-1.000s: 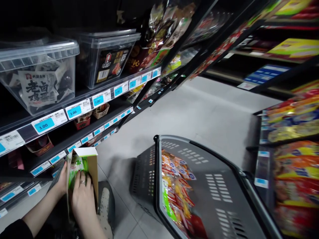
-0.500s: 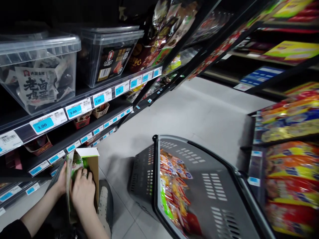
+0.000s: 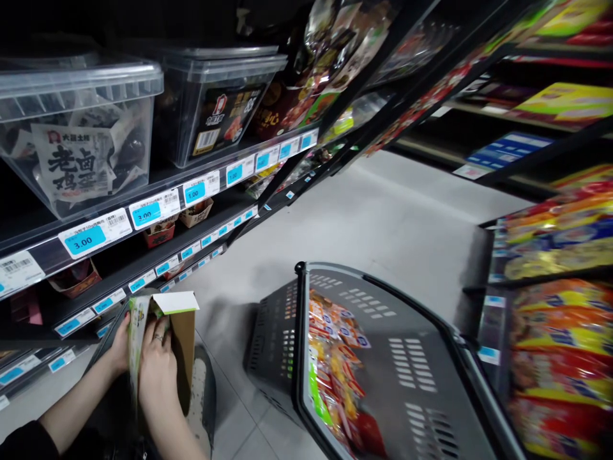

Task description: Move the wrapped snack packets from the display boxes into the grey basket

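Note:
A small open cardboard box with a white flap and a green-and-white printed side stands tilted at the lower left, beside the shelf. My left hand grips this box by its left wall, fingers partly behind it. Reaching down inside the box is my right hand, with a ring on one finger. Its fingers are bent and close together, and their tips are hidden. A bit of green packaging shows by those fingers; whether they grip it is unclear.
A grey shopping basket holding orange and red snack packets stands on the floor to the right. Clear plastic tubs and price tags line the left shelf. Bagged goods fill the right-hand shelf.
My right hand has gone deeper into the box, and its fingers are now more hidden. The box has shifted slightly to the right. Less of the green packaging shows.

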`<state>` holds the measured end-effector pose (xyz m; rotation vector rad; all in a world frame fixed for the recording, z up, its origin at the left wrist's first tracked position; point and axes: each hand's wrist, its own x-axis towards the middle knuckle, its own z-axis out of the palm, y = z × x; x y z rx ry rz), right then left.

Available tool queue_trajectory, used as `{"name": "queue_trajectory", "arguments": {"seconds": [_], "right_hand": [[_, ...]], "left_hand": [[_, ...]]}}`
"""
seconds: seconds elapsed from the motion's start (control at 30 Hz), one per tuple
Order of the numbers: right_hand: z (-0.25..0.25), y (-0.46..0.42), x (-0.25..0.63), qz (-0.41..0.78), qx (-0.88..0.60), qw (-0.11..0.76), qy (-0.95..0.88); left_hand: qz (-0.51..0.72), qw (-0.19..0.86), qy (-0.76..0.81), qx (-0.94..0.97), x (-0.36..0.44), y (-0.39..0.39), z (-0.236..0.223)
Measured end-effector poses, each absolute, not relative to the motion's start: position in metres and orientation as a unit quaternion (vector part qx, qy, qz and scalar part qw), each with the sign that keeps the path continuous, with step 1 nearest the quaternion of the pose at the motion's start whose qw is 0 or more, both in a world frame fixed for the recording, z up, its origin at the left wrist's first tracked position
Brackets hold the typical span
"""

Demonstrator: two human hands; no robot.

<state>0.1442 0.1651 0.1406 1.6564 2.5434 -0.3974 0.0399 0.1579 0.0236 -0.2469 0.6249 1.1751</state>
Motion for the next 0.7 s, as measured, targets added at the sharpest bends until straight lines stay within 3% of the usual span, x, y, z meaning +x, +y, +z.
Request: {"name": "queue_trajectory", "arguments": {"seconds": [0.3,0.5,0.6,0.7], "right_hand": [[0.117,0.151,0.144,-0.115,0.554,-0.024,0.824],[0.127,0.151,0.156,-0.176,0.596,-0.071,0.780],[0.136,0.152,0.169,-0.219,0.615,-0.135,0.745],[0.145,0.150,0.190,-0.309,0.618,-0.255,0.677]], "left_hand": [[0.527,0.775,0.322,-0.132,0.043,0.163,0.040],[0.533,0.764,0.340,-0.133,0.044,0.163,0.046],[0.529,0.763,0.347,-0.137,0.045,0.162,0.051],[0.529,0.761,0.350,-0.140,0.046,0.162,0.056]]}}
